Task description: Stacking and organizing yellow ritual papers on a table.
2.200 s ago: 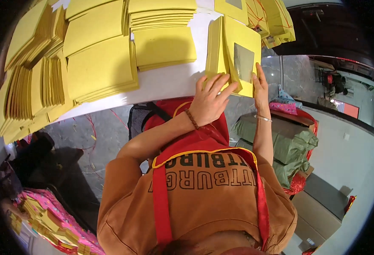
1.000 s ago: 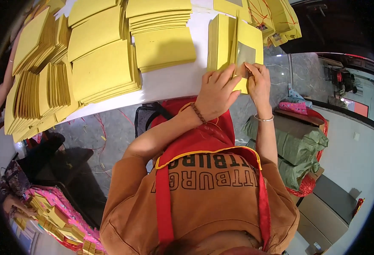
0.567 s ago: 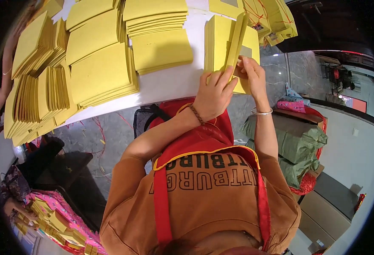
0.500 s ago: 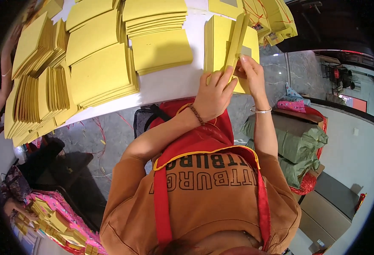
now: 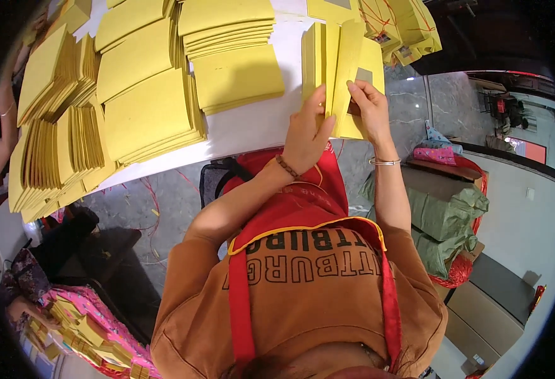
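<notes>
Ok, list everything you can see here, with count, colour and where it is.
Card stacks: many, yellow, across the table's left and middle.
Held cards: a small standing bunch, yellow, one with a grey window, at the near table edge.
Table: one, white, top of the picture.
Tied bundles: a few, yellow with red string, top right.
Sacks: a few, green, on the floor at right.
Box: one, brown, lower right.
Another person's arm: one, at the left edge.
Apron: one, red, over a brown shirt.
Left hand: beaded bracelet, on the held cards.
Right hand: silver bangle, gripping the held cards' right side.
</notes>
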Motion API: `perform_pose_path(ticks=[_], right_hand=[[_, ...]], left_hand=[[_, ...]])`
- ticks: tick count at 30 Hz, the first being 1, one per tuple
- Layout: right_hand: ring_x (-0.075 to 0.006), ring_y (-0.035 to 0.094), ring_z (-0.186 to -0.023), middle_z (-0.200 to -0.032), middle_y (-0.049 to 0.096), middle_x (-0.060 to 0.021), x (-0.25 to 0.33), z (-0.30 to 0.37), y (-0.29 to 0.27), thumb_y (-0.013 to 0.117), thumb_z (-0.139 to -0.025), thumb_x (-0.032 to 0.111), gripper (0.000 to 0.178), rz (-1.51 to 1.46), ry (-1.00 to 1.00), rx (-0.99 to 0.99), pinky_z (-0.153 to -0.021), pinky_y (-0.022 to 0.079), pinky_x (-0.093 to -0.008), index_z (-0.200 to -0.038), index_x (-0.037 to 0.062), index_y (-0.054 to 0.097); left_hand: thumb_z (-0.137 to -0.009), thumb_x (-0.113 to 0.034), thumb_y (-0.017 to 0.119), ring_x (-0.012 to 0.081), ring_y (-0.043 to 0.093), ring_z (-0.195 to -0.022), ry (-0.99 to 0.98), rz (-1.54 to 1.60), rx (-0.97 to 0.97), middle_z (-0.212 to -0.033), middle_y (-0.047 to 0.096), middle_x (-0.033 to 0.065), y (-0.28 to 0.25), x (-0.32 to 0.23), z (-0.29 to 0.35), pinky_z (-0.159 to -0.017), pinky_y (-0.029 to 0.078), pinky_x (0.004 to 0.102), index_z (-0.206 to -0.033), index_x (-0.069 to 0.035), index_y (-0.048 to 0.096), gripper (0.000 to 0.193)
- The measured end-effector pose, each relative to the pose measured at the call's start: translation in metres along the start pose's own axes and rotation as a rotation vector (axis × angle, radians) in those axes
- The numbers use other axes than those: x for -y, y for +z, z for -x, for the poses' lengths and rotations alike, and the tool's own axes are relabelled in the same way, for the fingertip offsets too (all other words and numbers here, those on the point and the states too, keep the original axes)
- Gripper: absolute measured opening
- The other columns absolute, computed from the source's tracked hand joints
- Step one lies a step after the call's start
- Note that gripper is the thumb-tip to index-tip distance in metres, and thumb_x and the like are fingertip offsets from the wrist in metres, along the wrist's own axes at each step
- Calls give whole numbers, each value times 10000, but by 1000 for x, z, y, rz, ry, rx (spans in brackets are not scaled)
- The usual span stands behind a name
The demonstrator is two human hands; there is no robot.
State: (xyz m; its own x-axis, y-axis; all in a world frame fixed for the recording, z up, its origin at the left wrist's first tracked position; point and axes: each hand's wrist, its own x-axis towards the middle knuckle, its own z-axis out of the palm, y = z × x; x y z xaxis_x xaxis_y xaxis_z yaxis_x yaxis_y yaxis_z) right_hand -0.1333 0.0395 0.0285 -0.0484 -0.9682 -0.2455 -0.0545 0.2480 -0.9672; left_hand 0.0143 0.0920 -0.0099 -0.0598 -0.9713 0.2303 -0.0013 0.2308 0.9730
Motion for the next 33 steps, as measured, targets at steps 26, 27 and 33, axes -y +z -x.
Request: perform_pose_path(ticks=[26,27,33], right_hand=[[-11,371,-544,-625,439,73,-7,-2,8,590,-840,140,115,66,-79,-44,-465,280,-177,-836,26,577],[-12,377,-547,-631,447,67,-8,-2,9,583,-839,119,98,-19,-69,-49,-471,290,-175,-837,22,575],[-17,402,-563,-654,468,54,-8,-1,10,573,-841,97,88,-90,-75,-55,-505,331,-175,-837,10,566]], left_hand=[[-774,-192,584,237,435,-1081,427,-621,7,-1173,477,96,1,-7,-3,-882,300,407,-1119,-99,530,361],[-774,-192,584,237,435,-1081,425,-620,7,-1173,477,96,-1,-9,-3,-882,300,407,-1119,-99,530,361],[-771,-305,603,300,303,-1210,204,-674,20,-1273,372,169,-6,-10,-2,-956,206,476,-1243,-94,431,545]])
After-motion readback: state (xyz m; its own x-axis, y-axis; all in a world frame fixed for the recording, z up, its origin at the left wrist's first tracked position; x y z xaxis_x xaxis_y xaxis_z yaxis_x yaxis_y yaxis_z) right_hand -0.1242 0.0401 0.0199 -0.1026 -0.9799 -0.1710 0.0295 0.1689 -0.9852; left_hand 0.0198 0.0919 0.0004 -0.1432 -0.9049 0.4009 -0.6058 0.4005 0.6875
